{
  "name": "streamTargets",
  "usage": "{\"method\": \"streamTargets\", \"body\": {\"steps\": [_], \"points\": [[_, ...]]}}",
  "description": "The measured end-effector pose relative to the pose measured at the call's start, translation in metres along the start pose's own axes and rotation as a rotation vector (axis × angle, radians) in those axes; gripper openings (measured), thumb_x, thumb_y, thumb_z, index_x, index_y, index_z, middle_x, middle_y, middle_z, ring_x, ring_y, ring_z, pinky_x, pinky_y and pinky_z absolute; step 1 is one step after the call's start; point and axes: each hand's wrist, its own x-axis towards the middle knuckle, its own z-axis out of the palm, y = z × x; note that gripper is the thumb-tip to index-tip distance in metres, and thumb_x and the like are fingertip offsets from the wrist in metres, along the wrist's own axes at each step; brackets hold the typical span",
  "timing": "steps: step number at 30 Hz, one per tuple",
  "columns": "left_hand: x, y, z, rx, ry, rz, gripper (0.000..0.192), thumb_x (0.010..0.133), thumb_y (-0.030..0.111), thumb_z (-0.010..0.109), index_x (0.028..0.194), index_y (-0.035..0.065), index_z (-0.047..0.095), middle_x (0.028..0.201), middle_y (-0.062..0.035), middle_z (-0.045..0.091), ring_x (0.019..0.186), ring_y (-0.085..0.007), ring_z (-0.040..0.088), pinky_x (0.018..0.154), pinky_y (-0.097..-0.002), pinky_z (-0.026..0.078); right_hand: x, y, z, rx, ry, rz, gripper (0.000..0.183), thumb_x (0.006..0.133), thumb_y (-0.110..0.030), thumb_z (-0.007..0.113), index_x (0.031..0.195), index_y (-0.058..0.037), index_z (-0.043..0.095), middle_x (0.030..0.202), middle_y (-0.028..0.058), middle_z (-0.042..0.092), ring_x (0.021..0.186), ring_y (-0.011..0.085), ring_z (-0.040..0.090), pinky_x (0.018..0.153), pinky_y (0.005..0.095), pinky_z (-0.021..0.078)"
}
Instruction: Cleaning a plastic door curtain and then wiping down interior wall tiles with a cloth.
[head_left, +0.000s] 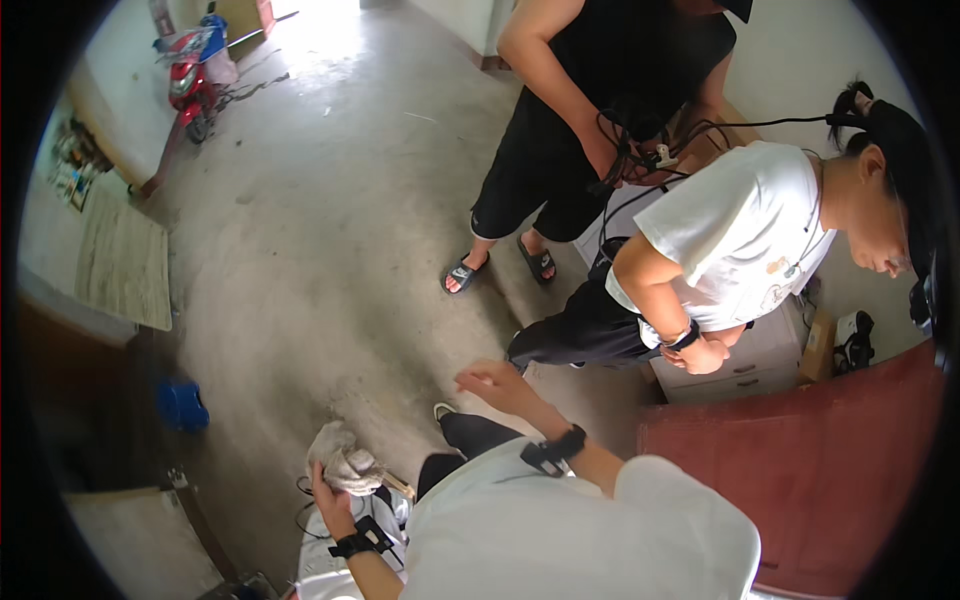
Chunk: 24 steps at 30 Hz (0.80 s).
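My left hand (335, 506) grips a crumpled greyish cloth (345, 459) at the lower left. Below it is a white-covered surface (319, 559) with a thin black cable beside it. My right hand (499, 388) hangs over the concrete floor in front of my body, its fingers loosely bent and nothing visible in it. Both of my wrists wear black straps with small dark devices; the right one (555, 450) sits just below the hand.
To the right, a person in a white T-shirt (742, 225) stands close, hands together. Behind, a person in black (622, 67) holds tangled black cables (622, 150). A dark red panel (780, 465) and white drawers (739, 375) flank the right. A blue stool (182, 405) stands left; a red scooter (191, 94) is farther back.
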Motion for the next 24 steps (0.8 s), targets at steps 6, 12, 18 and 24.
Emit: {"method": "streamTargets", "body": {"steps": [6,12,18,24], "points": [[0.041,0.049,-0.078,0.638,0.109,0.344,0.031,0.088,0.019,0.054,0.114,0.0018,0.056,0.116,-0.0084,0.059,0.103,-0.0213,0.058,0.09,-0.0369,0.046,0.119,-0.043,0.035,-0.021,-0.109,-0.068,0.026,0.084,-0.028,0.061,0.087,-0.0031,0.065,0.081,0.0088,0.064,0.072,0.0196,0.061,0.064,0.0305,0.0467],[0.08,0.112,-0.077,1.129,0.013,0.306,0.068,0.056,0.0,0.066,0.12,-0.0047,0.044,0.109,-0.0118,0.051,0.094,-0.0206,0.054,0.085,-0.0313,0.044,0.201,-0.036,0.063,-0.068,-0.08,-0.034,0.023,0.083,-0.027,0.062,0.087,-0.004,0.064,0.081,0.0106,0.063,0.073,0.0234,0.063,0.065,0.0336,0.048],[0.214,0.231,-0.038,1.304,-0.094,0.204,0.072,0.051,-0.006,0.061,0.12,-0.0011,0.043,0.111,-0.0148,0.049,0.094,-0.0224,0.054,0.079,-0.0296,0.046,0.273,-0.07,0.076,-0.103,0.122,0.146,0.014,0.085,-0.018,0.056,0.087,-0.0056,0.062,0.081,0.009,0.062,0.079,0.0244,0.061,0.072,0.0344,0.047],[0.405,0.313,0.077,0.818,-0.147,-0.048,0.033,0.087,0.03,0.052,0.107,0.0049,0.061,0.11,-0.0063,0.061,0.097,-0.019,0.058,0.086,-0.0323,0.046,0.321,-0.094,0.087,-0.092,0.316,0.127,0.013,0.085,-0.017,0.056,0.087,-0.006,0.061,0.083,0.0085,0.061,0.079,0.0254,0.06,0.071,0.0354,0.0467]]}}
